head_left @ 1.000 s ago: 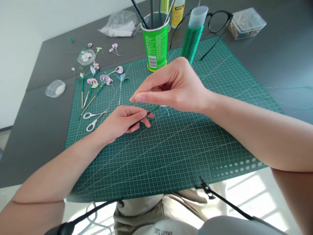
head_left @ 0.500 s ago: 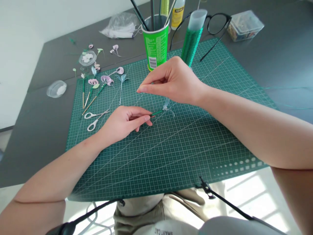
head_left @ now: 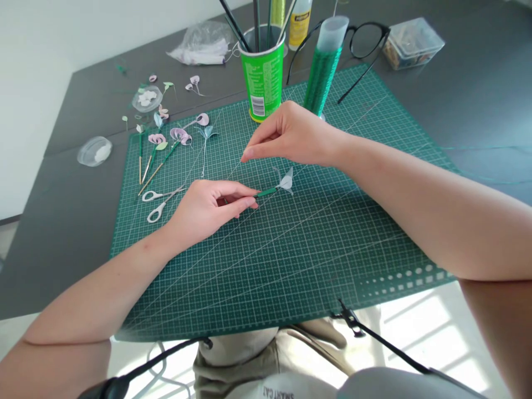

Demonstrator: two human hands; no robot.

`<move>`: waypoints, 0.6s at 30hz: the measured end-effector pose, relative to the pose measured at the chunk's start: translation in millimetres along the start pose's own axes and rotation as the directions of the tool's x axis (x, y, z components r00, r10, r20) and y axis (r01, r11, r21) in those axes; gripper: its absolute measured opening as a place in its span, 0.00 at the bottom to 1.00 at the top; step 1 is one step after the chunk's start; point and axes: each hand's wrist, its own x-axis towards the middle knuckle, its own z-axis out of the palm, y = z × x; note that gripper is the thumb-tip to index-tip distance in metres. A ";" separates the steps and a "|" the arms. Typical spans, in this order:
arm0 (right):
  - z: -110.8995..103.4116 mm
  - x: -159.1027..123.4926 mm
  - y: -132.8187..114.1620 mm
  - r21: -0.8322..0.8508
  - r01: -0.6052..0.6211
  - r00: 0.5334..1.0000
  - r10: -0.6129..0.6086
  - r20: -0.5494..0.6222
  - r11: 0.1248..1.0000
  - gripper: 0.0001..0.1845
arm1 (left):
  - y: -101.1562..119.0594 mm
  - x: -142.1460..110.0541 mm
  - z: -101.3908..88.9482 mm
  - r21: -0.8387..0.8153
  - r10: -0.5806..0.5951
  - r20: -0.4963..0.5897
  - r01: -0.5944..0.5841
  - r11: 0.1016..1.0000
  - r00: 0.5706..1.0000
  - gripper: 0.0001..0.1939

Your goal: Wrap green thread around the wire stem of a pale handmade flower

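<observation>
Dark desk (head_left: 469, 100) beside a pale wall (head_left: 25, 83) at the left, with a green gridded cutting mat (head_left: 291, 260) covering much of its near side. Above the middle of the mat, pinching a green-wrapped stem (head_left: 266, 193) between thumb and fingers of the left hand (head_left: 211, 208); stem pointing right, tipped with a pale bluish-white flower head (head_left: 286, 181). Farther and to the right, right hand (head_left: 288, 136) raised, thumb and fingertips pressed together; too fine to tell what, if anything, between them.

Just left of the left hand, white-handled scissors (head_left: 163, 205), blades toward the right. Beyond, on the mat, a purple flower (head_left: 180, 136) and a pinkish flower (head_left: 156, 139) on green-bound stems, plus a pale blue flower (head_left: 206, 132) on a thin stalk.

Behind the right hand, a bright green cup (head_left: 266, 77) with dark rods (head_left: 256, 27) upright inside, and to its right a tube (head_left: 322, 72) wound in green thread. Farther right, black-framed glasses (head_left: 366, 40) near a clear box (head_left: 415, 41). At far left, a shallow clear dish (head_left: 85, 151) on the desk.
</observation>
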 end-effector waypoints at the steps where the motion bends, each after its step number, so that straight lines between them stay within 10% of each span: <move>1: -0.2 0.4 0.9 0.002 -0.002 1.000 0.002 0.007 1.000 0.06 | -0.2 0.0 -0.1 -0.002 -0.001 -0.005 0.001 1.000 1.000 0.10; 18: -8.9 1.6 16.6 0.077 -0.204 0.963 0.185 0.195 0.976 0.06 | -0.6 -3.9 2.0 0.080 0.074 -0.155 -0.062 0.995 0.985 0.08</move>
